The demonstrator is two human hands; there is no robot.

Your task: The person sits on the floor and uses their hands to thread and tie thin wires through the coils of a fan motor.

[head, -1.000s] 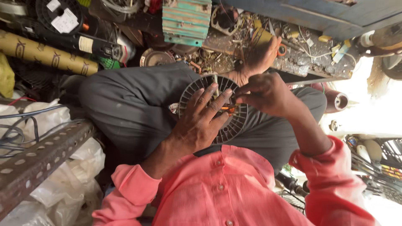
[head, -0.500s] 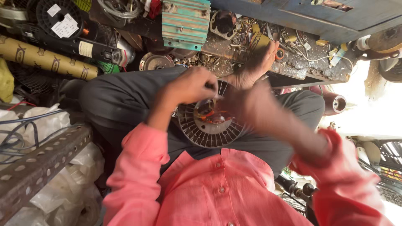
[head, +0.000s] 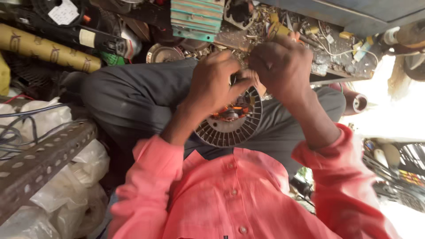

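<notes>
A white paper label [head: 63,10] on a black round part, a pale label [head: 87,38] on a black cylinder

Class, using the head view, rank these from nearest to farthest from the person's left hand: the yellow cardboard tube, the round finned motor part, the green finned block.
1. Round finned motor part: right under the left hand.
2. Green finned block: above the hand.
3. Yellow cardboard tube: far left.

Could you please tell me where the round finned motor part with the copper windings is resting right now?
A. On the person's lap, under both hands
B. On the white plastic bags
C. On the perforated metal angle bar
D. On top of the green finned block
A: the round finned motor part lies on the grey-trousered lap, with the left hand and right hand together just above it.
</notes>
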